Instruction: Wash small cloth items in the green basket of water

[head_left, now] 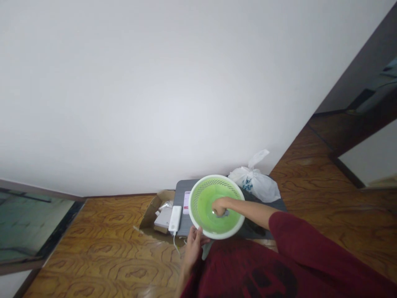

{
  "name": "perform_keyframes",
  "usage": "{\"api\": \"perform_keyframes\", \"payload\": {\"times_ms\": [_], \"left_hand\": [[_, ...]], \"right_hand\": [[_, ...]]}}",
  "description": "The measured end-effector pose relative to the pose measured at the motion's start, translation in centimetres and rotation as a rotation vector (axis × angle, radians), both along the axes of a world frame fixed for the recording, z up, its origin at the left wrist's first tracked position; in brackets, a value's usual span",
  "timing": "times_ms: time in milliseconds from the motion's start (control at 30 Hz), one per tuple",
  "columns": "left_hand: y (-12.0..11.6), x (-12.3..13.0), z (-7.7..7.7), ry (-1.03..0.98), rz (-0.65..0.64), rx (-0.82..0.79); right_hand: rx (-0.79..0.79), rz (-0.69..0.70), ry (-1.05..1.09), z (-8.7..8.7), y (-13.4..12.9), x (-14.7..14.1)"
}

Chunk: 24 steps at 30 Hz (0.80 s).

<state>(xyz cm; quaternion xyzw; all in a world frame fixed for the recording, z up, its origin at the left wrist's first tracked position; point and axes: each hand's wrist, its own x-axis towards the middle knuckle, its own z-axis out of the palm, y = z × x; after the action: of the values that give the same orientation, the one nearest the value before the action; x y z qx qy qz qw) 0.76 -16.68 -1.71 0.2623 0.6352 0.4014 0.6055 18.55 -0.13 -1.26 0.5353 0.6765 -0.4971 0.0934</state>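
A round basin (203, 227) with a white rim, a perforated band and a green inside sits on a small grey table (186, 186). My right hand (220, 205) reaches down into it, fingers curled round a greyish cloth-like piece (226, 213) at the bottom. Most of that piece is hidden under the hand. At the basin's near left edge, my left hand (196, 241) grips the rim between thumb and fingers.
Left of the basin lie a phone-like pink and white item (186, 202) and a white power bank (175, 218) with a cable. An open cardboard box (151, 213) stands beside the table. A tied white plastic bag (259, 184) rests at the back right, against the wall (155, 91).
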Motion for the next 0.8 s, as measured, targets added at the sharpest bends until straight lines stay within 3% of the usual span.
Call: {"api": "perform_keyframes", "payload": {"times_ms": [33,133,233,333,467,633,800], "left_hand": [[0.0,0.1,0.0,-0.009,0.003,0.0],[-0.1,0.6,-0.2,-0.031,0.032,-0.004],[-0.3,1.1,-0.3,-0.07,0.06,0.012],[-0.5,1.4,-0.2,-0.088,0.065,-0.011],[-0.5,1.2,-0.3,-0.074,0.052,-0.056],[-0.4,0.4,-1.5,-0.136,0.034,-0.029],[-0.4,0.0,-2.2,-0.161,0.026,-0.013]], "right_hand": [[0.031,0.056,0.023,1.2,0.0,0.8],[0.413,0.244,0.248,4.0,-2.0,3.0],[0.486,0.266,0.351,4.9,-6.0,4.0],[0.476,0.236,0.376,4.2,-9.9,3.8],[0.62,0.174,0.346,2.8,-12.4,4.6],[0.888,0.106,0.272,1.6,-13.2,9.4],[1.022,-0.136,0.208,0.7,-12.1,13.1]]}}
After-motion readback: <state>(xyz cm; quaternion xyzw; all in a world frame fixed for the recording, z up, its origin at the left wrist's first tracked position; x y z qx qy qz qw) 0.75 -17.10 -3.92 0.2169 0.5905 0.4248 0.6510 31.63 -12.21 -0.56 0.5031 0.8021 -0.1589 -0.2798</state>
